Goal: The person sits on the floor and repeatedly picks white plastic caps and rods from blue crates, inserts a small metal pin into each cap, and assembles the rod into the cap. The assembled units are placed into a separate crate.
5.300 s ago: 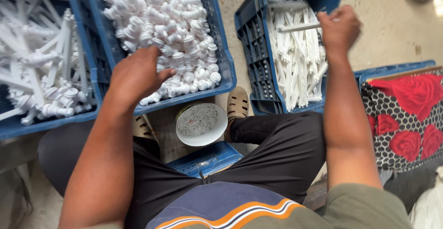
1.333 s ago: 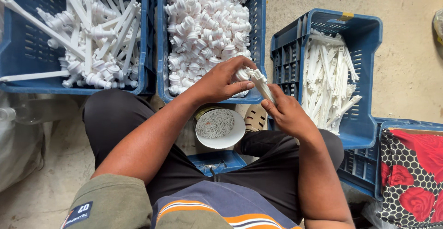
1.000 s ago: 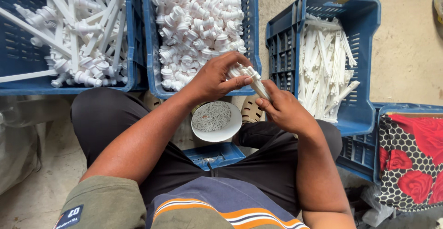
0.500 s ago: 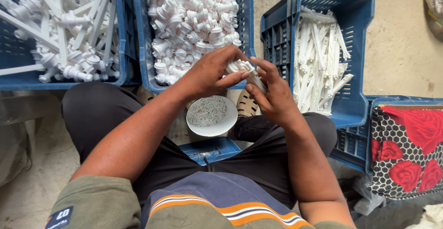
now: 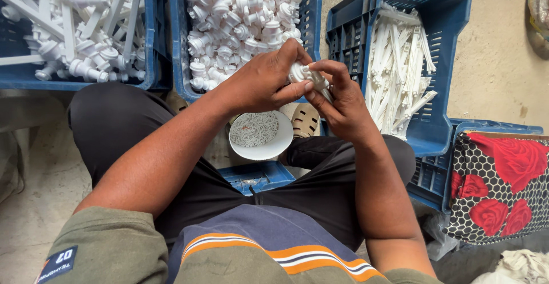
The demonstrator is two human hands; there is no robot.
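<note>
A small white plastic fitting (image 5: 299, 72) is pinched between the left hand (image 5: 264, 81) and right hand (image 5: 342, 102), held over the lap so both thumbs can work it. The crate of white fittings (image 5: 243, 15) lies at twelve o'clock, the crate of white rods (image 5: 400, 66) at two, and the white bowl (image 5: 261, 135) sits just below at six for easy reach.

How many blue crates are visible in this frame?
5: far-left crate, middle crate, right crate, one under the floral cloth, one beneath the bowl. Others may be hidden.
</note>
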